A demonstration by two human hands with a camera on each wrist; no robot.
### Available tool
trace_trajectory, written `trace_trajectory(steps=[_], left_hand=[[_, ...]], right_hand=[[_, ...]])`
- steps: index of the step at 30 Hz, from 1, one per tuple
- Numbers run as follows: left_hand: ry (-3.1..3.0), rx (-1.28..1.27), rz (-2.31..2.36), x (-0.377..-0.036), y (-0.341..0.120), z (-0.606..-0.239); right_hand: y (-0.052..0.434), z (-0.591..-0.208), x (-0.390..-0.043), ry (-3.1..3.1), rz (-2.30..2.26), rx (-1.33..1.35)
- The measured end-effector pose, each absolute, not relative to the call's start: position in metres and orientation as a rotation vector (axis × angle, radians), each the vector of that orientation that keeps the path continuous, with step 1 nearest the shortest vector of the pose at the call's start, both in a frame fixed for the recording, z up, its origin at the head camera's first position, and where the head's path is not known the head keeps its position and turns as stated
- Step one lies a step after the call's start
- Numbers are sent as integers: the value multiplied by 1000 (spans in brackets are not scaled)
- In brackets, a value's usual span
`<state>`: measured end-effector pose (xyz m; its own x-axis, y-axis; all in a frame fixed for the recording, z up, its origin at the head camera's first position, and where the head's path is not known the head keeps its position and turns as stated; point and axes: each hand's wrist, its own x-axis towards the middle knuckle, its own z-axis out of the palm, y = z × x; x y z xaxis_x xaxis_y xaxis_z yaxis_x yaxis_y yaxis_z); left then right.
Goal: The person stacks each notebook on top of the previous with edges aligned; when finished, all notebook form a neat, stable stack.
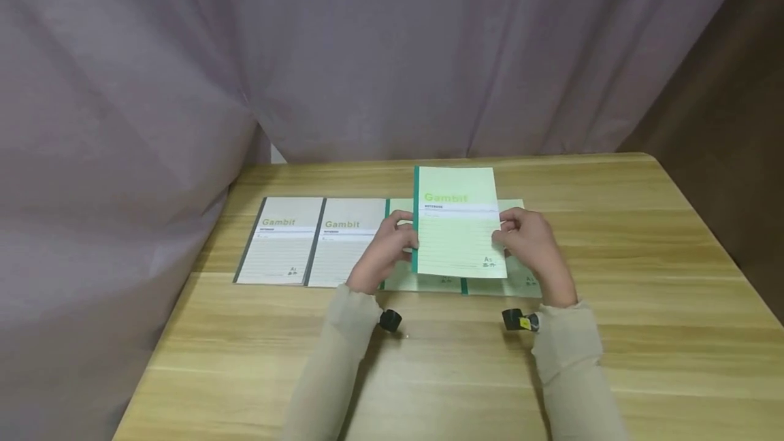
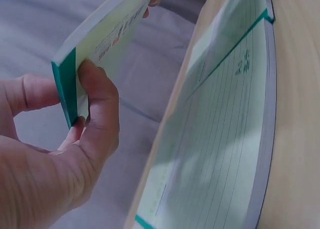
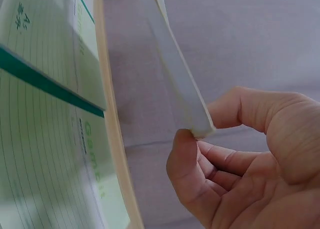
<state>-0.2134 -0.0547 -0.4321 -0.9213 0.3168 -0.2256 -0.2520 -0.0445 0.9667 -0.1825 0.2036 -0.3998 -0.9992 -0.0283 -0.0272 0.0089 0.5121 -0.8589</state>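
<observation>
A green notebook (image 1: 459,240) with a dark green spine is held up above the table between both hands, its cover facing the head camera. My left hand (image 1: 387,248) pinches its spine edge; in the left wrist view thumb and fingers grip the green spine strip (image 2: 65,86). At the opposite edge, my right hand (image 1: 531,242) pinches the page side, as the right wrist view shows at the page block (image 3: 182,84). Beneath it lie two more green notebooks (image 1: 422,282) (image 2: 210,134), side by side and partly covered by the raised one and the hands.
Two pale notebooks with grey spines, a left one (image 1: 278,250) and a right one (image 1: 343,250), lie in the same row to the left. The wooden table (image 1: 429,373) ends at a grey curtain (image 1: 380,53) behind. A brown surface (image 1: 729,121) stands at the right.
</observation>
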Motion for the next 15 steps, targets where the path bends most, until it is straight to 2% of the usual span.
trace_trajectory(steps=[15], left_hand=[[1946,1,1936,-216,-90,-442]], right_hand=[[175,-412,-193,2677,-1465,-94]])
